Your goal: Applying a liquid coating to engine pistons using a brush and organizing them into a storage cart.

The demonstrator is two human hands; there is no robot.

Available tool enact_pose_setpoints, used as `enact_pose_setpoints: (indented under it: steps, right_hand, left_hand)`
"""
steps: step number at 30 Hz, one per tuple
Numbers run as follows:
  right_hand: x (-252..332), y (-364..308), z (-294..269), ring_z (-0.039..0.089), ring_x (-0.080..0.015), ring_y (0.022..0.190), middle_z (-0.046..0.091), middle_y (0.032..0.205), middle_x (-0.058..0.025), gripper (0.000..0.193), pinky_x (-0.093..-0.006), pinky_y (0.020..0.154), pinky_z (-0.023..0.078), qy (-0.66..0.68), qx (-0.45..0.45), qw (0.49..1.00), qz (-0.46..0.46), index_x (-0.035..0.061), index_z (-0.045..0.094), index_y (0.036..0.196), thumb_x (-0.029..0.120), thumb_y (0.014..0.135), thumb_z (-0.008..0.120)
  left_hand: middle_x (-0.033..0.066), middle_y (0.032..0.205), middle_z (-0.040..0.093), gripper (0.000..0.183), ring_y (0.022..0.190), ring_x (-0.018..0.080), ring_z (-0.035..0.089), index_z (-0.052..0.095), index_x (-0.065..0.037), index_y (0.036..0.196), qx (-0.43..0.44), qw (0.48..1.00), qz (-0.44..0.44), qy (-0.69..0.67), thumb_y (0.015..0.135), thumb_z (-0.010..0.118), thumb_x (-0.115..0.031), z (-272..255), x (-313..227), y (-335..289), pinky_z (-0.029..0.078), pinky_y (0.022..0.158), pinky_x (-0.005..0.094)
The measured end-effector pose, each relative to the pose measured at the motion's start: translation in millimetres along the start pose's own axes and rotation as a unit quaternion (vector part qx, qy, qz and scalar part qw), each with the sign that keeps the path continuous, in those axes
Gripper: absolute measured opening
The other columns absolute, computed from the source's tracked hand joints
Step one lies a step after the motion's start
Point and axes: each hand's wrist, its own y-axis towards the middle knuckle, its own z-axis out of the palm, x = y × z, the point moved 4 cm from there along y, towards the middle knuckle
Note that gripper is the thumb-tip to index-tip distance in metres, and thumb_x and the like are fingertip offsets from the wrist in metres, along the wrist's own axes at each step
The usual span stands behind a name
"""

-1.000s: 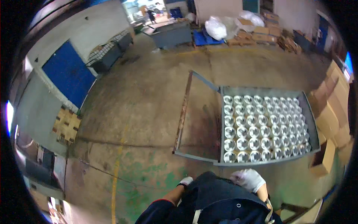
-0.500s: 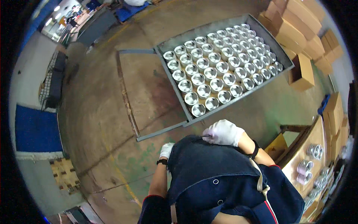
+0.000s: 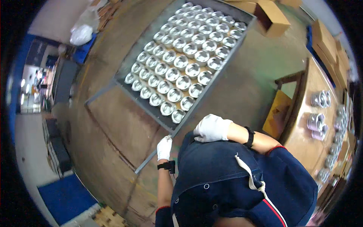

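Note:
My left hand (image 3: 165,148), in a white glove, is closed around the grey metal frame bar (image 3: 146,162), close to the near corner of a large tray (image 3: 145,108). The tray holds rows of silver pistons (image 3: 174,94) standing upright with their dished tops up. In front of my body, my right hand (image 3: 212,128), also gloved, is curled closed at the upper edge of my dark blue apron (image 3: 217,160). Its fingertips are hidden, but it appears to grip the cloth.
A wooden table (image 3: 308,136) on the right carries several loose pistons (image 3: 320,99). Cardboard boxes (image 3: 270,19) stand beyond the tray and along the right wall. At lower left are a blue panel (image 3: 66,198) and a wooden pallet (image 3: 107,218). Under the table sits a yellow box (image 3: 278,113).
The view has turned to the right, so the tray now lies further left and at a steeper angle. My left hand has come forward onto the frame. My right hand stays at the apron.

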Motion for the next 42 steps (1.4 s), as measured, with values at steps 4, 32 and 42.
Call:
enact_pose_setpoints:
  steps: [4, 32, 42]
  right_hand:
    - [-29.4, -9.7, 4.1, 0.067, -0.0386, 0.079, 0.069, 0.081, -0.0178, 0.029, -0.0479, 0.073, 0.053, 0.002, -0.028, 0.999, 0.026, 0.0056, 0.071, 0.085, 0.033, 0.083, 0.061]
    - [-69.2, 84.8, -66.1, 0.068, -0.0364, 0.082, 0.069, 0.086, -0.0182, 0.031, -0.0458, 0.076, 0.055, -0.036, 0.081, 0.993, 0.074, 0.0114, 0.072, 0.100, 0.037, 0.090, 0.057]
    - [-85.4, 109.0, -82.2, 0.068, -0.0355, 0.077, 0.070, 0.080, -0.0162, 0.030, -0.0462, 0.070, 0.054, -0.049, 0.112, 0.992, -0.024, 0.0128, 0.072, 0.101, 0.038, 0.089, 0.060]
  left_hand:
    - [0.0183, 0.114, 0.068, 0.037, 0.108, 0.0330, 0.064, 0.066, 0.000, 0.116, 0.039, 0.993, 0.054, -0.096, 0.094, 0.052, -0.025, -2.6, -44.6, 41.9, 0.047, 0.097, 0.0398]
    - [0.0171, 0.074, 0.068, 0.026, 0.068, 0.0364, 0.066, 0.069, -0.006, 0.074, 0.044, 0.967, 0.234, 0.095, 0.084, 0.055, -0.025, -19.2, -118.7, 121.4, 0.050, 0.070, 0.0515]
    - [0.0214, 0.083, 0.070, 0.029, 0.080, 0.0410, 0.068, 0.071, -0.004, 0.085, 0.129, 0.986, 0.103, 0.036, 0.087, 0.054, -0.028, 37.5, -121.3, 128.1, 0.052, 0.073, 0.0514]
